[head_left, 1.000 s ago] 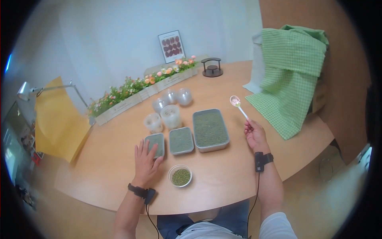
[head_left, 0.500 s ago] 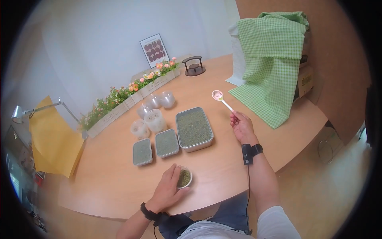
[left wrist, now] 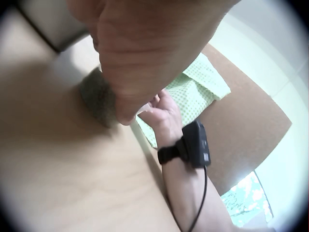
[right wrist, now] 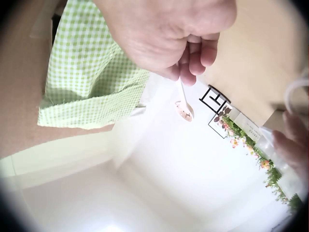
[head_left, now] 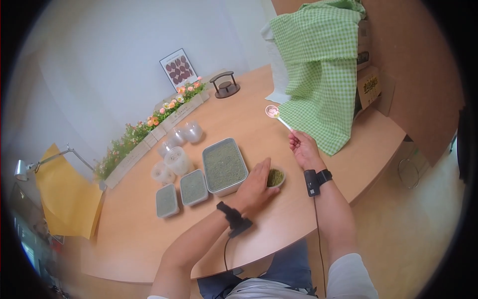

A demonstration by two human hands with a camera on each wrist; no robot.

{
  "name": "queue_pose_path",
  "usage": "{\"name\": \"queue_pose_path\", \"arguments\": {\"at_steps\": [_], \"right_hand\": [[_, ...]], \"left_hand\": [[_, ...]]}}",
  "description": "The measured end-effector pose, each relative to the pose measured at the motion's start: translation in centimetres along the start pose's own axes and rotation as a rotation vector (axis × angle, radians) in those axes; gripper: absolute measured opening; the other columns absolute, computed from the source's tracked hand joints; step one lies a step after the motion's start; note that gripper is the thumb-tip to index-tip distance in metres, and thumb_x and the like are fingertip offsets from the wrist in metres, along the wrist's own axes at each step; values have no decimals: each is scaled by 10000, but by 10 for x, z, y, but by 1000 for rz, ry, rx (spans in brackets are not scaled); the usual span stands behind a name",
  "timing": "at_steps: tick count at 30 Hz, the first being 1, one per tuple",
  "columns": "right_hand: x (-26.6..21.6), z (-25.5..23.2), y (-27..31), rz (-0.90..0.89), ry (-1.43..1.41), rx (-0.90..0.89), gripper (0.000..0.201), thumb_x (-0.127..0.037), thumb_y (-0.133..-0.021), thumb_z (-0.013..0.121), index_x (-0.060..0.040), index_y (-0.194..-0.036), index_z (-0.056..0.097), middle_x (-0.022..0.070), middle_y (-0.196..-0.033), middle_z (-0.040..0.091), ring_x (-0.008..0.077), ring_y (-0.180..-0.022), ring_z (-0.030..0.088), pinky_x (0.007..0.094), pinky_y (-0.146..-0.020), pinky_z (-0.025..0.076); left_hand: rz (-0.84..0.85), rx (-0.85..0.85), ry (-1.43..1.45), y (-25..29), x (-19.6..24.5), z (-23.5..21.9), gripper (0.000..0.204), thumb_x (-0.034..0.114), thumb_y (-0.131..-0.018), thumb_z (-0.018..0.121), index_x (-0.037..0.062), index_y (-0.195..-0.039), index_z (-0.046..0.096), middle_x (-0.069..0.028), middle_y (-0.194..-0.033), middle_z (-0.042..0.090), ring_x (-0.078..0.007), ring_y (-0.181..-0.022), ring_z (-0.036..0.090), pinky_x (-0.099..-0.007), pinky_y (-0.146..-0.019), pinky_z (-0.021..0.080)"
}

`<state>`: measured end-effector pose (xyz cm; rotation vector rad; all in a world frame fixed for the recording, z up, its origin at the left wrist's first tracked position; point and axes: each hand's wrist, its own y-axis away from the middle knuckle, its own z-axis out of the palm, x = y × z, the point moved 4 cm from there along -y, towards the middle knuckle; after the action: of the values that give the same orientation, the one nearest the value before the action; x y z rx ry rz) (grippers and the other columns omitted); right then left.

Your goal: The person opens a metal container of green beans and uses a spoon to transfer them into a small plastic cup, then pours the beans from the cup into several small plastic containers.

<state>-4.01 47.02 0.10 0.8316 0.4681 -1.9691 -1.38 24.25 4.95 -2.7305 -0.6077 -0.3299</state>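
Note:
In the head view, my left hand (head_left: 255,188) grips the left side of a small round bowl of green beans (head_left: 276,177), its fingers along the far side and thumb at the near side. The left wrist view shows that hand (left wrist: 145,48) over the dark, blurred bowl contents (left wrist: 98,96). My right hand (head_left: 303,148) pinches the handle of a white spoon (head_left: 272,111), raised beyond the bowl with something pinkish in its head. In the right wrist view, the right hand's fingers (right wrist: 195,58) curl round the spoon (right wrist: 184,111).
Left of the bowl stand a large green-filled container (head_left: 225,167) and two smaller ones (head_left: 193,187) (head_left: 167,201). Several clear cups (head_left: 178,160) stand behind, near a flower planter (head_left: 149,138). A dark stand (head_left: 226,88) is at the back. Green checked cloth (head_left: 318,74) drapes at right.
My left hand has left the smallest container, taken hold of the bowl and moved it rightward, past the large container's near right corner. The right hand still holds the spoon; the head view has shifted.

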Motion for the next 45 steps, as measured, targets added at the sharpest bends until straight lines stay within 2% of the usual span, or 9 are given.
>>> {"name": "queue_pose_path", "arguments": {"at_steps": [5,13,18,21,29,33,36,41,45], "right_hand": [[-3,-6,0,-5,-84,16,152,-177,-941,725,-48,-980,653,24,-848,660,91,-725,590,206,-655,495],[-6,-2,5,-10,-89,58,137,-175,-950,714,-56,-973,650,23,-838,658,87,-725,584,215,-672,497],[4,-10,-2,4,-111,54,137,-178,-976,682,-65,-1011,613,31,-868,643,99,-755,577,220,-697,503],[10,-15,-5,34,-140,44,128,-177,-988,664,-75,-1025,596,34,-886,640,106,-775,575,227,-714,505],[10,-10,-5,136,-150,-38,192,-242,-979,693,-111,-1055,575,21,-893,624,106,-804,567,240,-731,504],[14,-11,-10,156,-135,-50,207,-244,-964,714,-116,-1054,579,17,-880,626,105,-789,568,240,-717,506],[12,-11,-10,128,-122,-30,167,-212,-963,709,-109,-1036,600,23,-866,634,106,-756,573,238,-690,508],[17,-15,-12,121,-100,-37,179,-198,-983,677,-70,-1087,606,34,-872,636,109,-773,579,245,-712,510],[16,-12,-10,111,-58,-56,154,-199,-977,687,-80,-1055,627,16,-855,636,100,-773,587,229,-699,502]], "left_hand": [[-114,-155,92,-57,-9,5,1049,260,-781,834,-107,-1522,189,-325,-1429,462,-438,-1358,443,-444,-1148,377],[-196,-130,-160,-122,-64,5,1057,255,-749,839,-89,-1520,203,-294,-1192,636,-470,-1135,577,-480,-981,481],[-305,-183,-116,-154,-110,1,1088,230,-753,846,-91,-1533,158,-331,-1408,496,-431,-1340,484,-413,-1115,429],[-251,-92,-150,-171,-134,8,1005,213,-743,858,-41,-1490,236,-285,-1286,576,-431,-1246,546,-458,-1041,481],[-314,-95,-115,-207,-161,12,998,244,-773,834,-35,-1511,221,-300,-1368,488,-432,-1317,472,-452,-1077,443],[-258,-96,-143,-197,-161,-1,968,318,-820,798,-25,-1529,236,-328,-1483,369,-458,-1383,396,-464,-1133,383],[-108,2,-207,-171,-166,-33,857,327,-828,784,-37,-1470,348,-316,-1405,449,-451,-1336,425,-483,-1139,367],[-125,77,-310,-89,-199,-117,721,287,-878,722,-57,-1433,417,-315,-1407,475,-455,-1338,435,-482,-1118,376],[-336,125,-294,-3,-224,-172,484,214,-920,639,-49,-1316,548,-267,-1301,581,-421,-1256,526,-470,-1065,427]]}}
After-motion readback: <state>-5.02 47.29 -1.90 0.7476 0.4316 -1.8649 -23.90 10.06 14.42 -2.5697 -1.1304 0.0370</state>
